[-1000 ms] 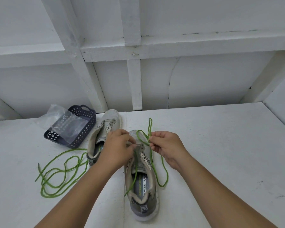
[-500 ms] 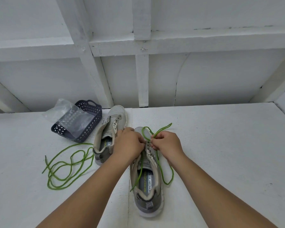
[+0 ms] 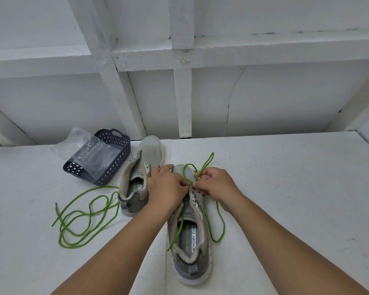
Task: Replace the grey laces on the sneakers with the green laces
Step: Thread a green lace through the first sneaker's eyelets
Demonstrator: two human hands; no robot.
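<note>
Both hands work the near sneaker (image 3: 191, 235) on the desk (image 3: 285, 188), left hand (image 3: 167, 187) and right hand (image 3: 216, 185) each with a pinching grip on the green lace (image 3: 202, 169).

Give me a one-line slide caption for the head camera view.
Both hands, left and right, thread a green lace into the near sneaker.

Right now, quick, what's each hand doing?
Left hand: fingers curled, pinching at the eyelets of the near sneaker.
Right hand: pinching the green lace on that sneaker.
</note>
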